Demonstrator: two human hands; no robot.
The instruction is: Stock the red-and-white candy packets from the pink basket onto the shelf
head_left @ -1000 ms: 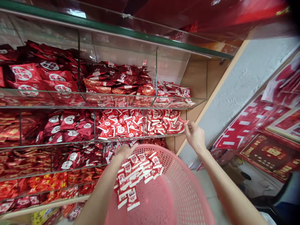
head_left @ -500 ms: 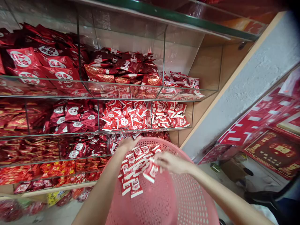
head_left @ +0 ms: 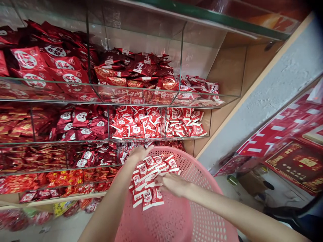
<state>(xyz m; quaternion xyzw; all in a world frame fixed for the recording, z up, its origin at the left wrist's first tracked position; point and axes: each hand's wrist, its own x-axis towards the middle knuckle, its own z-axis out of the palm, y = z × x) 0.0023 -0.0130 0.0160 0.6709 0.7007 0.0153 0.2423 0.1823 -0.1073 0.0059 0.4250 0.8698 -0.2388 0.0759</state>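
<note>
A pink perforated plastic basket [head_left: 202, 174] fills the lower middle of the view, tilted toward me. Inside, several small red-and-white wrapped candy packets [head_left: 143, 168] lie in rough, overlapping rows against its left side. My left hand [head_left: 138, 154] is closed over the basket's far left rim, thumb along the edge; its other fingers are mostly hidden. Low over the packets, my right hand [head_left: 174, 184] has its fingers bent together at the white end of one packet. Its fingertips are partly hidden. Close by its fingers, another packet [head_left: 157, 194] lies at the near end of a row.
Glass-fronted shelves [head_left: 121, 141] with dividers rise ahead, holding red packets in many compartments. A green-edged glass shelf [head_left: 214, 16] juts out overhead. To the right stand a grey wall [head_left: 262, 97] and red printed packaging [head_left: 297, 161]. Bagged goods [head_left: 17, 216] sit on the floor at left.
My right hand has moved slightly left and down. The packet it held up now lies at the near end of the row. My left hand stays on the rim; the view has shifted slightly.
</note>
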